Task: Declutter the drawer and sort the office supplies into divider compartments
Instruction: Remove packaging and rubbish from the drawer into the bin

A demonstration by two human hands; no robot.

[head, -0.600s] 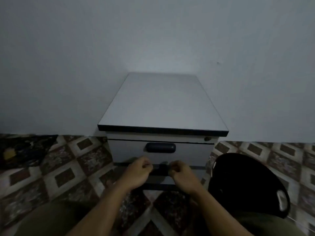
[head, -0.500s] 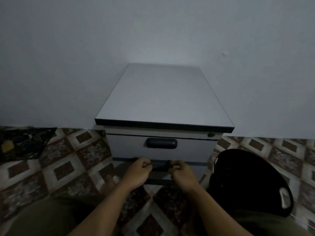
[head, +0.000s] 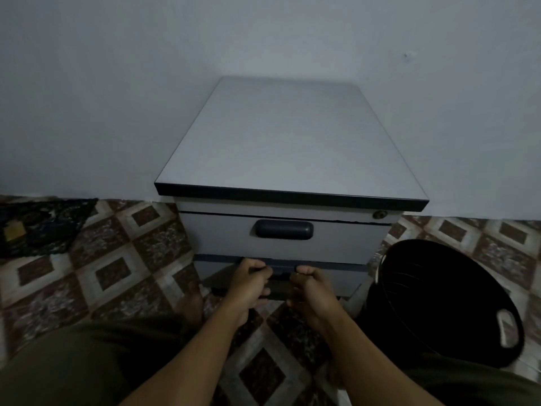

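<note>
Head view drew nearer the cabinet (head: 287, 142); hands stayed put | left hand (head: 248, 281) and right hand (head: 311, 284) clenched round the lower drawer (head: 348, 281) handle (head: 282, 271), paired for an even pull | drawer hardly open, supplies hidden | black bin (head: 439, 303) just right, likely for discards

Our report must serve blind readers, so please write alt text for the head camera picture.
The left hand and right hand grip the dark handle of the lower drawer of a small grey cabinet against a pale wall. A black bin stands on the patterned tile floor to its right.
</note>
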